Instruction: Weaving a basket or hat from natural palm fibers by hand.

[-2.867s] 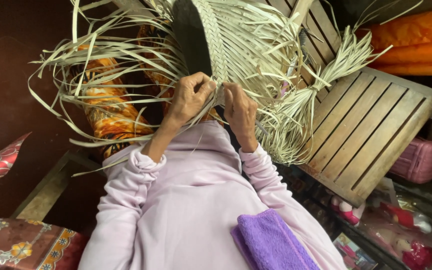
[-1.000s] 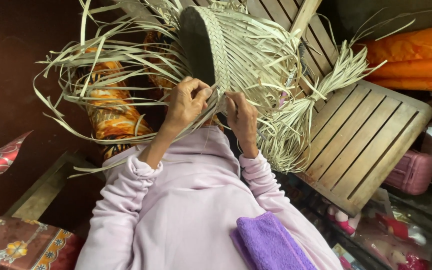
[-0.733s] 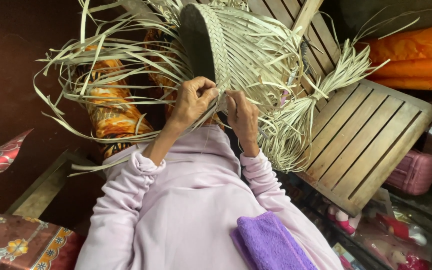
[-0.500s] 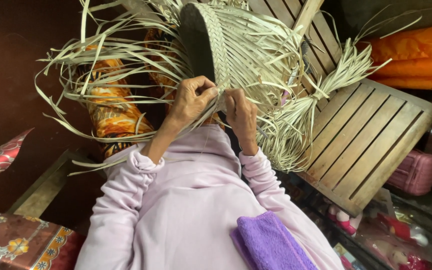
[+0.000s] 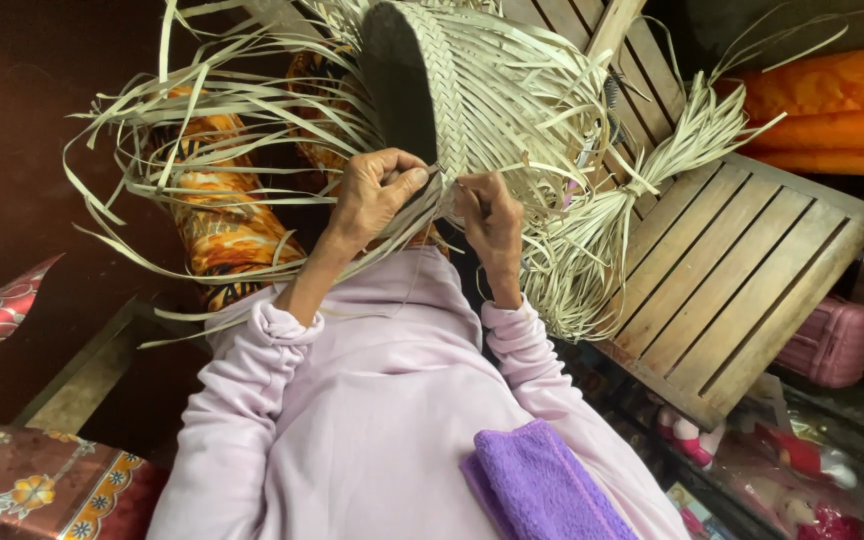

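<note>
Woven basket (image 5: 432, 90) rim strips pinched between both hands' closed fingers (image 5: 407, 180).

The woven basket (image 5: 432, 90) stands at twelve o'clock, loose strips (image 5: 202, 130) fanning out toward ten. Both hands meet at its lower rim: left hand (image 5: 372, 195) at eleven, right hand (image 5: 492, 220) at one, just beside each other. A bundle of strips (image 5: 602, 230) lies on the slatted wooden chair (image 5: 752, 270) at two. A folded towel (image 5: 542, 485) rests on the lap at five.
</note>
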